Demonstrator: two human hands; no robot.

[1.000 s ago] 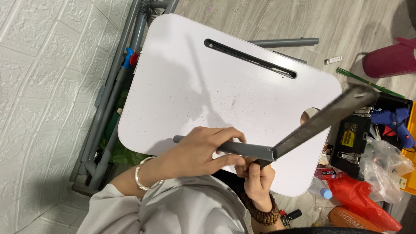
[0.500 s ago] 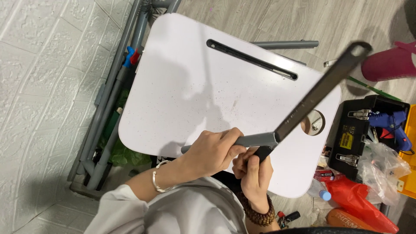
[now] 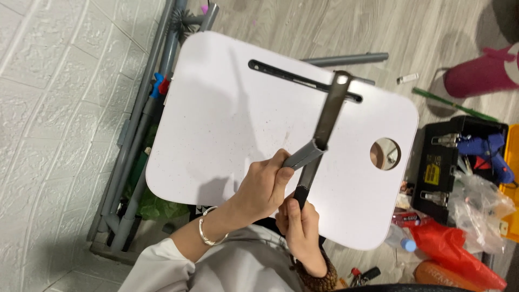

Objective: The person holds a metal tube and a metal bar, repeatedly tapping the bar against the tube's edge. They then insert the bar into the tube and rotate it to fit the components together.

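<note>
Table (image 3: 227, 124), white, with a long slot and a round hole, stands on a wood-look floor (image 3: 432, 27) beside a pale brick wall (image 3: 48, 108). Your left hand (image 3: 265, 186) grips a short grey tube (image 3: 304, 156); your right hand (image 3: 301, 230) clasps the long grey bar (image 3: 321, 138) above the table. Black toolbox (image 3: 439, 167), blue glue gun (image 3: 486, 150) lie right.

Home room used as a makeshift workshop: wood-plank floor (image 3: 432, 32) at 12 o'clock, white brick-pattern wall (image 3: 48, 135) at 9, open black toolbox (image 3: 438, 167) and blue glue gun (image 3: 486, 151) at 3, grey pipes (image 3: 135, 146) stacked along the wall.
</note>
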